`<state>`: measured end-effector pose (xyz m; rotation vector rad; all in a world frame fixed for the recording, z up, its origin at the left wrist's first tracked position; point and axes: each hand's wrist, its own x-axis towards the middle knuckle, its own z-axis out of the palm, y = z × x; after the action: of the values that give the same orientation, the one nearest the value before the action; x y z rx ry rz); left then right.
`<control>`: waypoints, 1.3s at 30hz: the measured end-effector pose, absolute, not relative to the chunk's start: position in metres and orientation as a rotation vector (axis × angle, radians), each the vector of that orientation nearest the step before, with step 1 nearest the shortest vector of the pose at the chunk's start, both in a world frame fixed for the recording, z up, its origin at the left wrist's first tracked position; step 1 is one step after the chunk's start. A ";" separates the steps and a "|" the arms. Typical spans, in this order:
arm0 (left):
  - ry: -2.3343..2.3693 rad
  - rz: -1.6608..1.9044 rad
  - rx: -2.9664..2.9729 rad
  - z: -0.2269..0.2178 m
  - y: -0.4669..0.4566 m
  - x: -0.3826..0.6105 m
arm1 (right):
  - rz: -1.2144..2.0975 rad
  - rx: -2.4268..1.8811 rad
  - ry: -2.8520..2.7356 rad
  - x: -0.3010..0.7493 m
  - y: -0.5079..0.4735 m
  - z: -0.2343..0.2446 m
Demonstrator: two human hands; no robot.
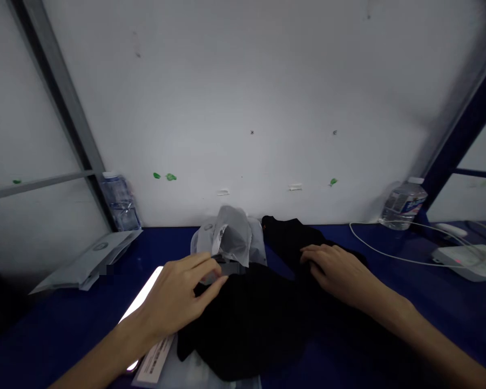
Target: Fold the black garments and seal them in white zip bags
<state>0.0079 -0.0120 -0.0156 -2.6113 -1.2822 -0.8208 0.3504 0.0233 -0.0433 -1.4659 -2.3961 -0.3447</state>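
garment: black cloth (251,319), bunched in a heap at mid counter (65,324), a lobe running up-right toward the wall (243,108).
bag: grey plastic bag (233,237), crumpled, stands just behind the garment and touches its far edge.
left hand: left hand (178,300) lies at the garment's near-left edge, palm down, with the fingers (206,265) curled in. Thumb and forefinger meet on the bag's lower rim, where it overlaps the garment; looks like a pinch on the bag, not on the cloth.
right hand: right hand (336,270) lies flat on the garment's upper-right lobe, fingers spread and relaxed, grasping nothing. Fingertips point left toward the bag, with a gap between them.
hands: well apart, garment heap between them.
label: white printed sheet (156,359) sticks out from under the garment's near-left side, beneath the left wrist.
pouches: grey flat pouches (89,262) far left on the counter, apart from the garment.
bottles: left bottle (119,200) and right bottle (403,202) stand against the wall.
cable: white cable (389,254) runs along the counter by the right bottle.
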 end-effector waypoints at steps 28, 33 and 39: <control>-1.248 -0.774 -2.502 0.006 0.070 0.045 | 0.176 -1.046 -2.564 0.294 -0.007 -0.045; -1.427 -0.893 -2.479 0.006 0.054 0.027 | 0.205 -1.037 -2.526 0.290 -0.009 -0.049; -1.557 -0.892 -2.517 -0.007 0.045 0.001 | 0.100 -1.112 -2.285 0.286 -0.004 -0.055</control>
<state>0.0010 0.0448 -0.0070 -2.5168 -1.5573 -0.8918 0.2862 -0.0041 -0.0552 -1.1119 -2.2854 0.1003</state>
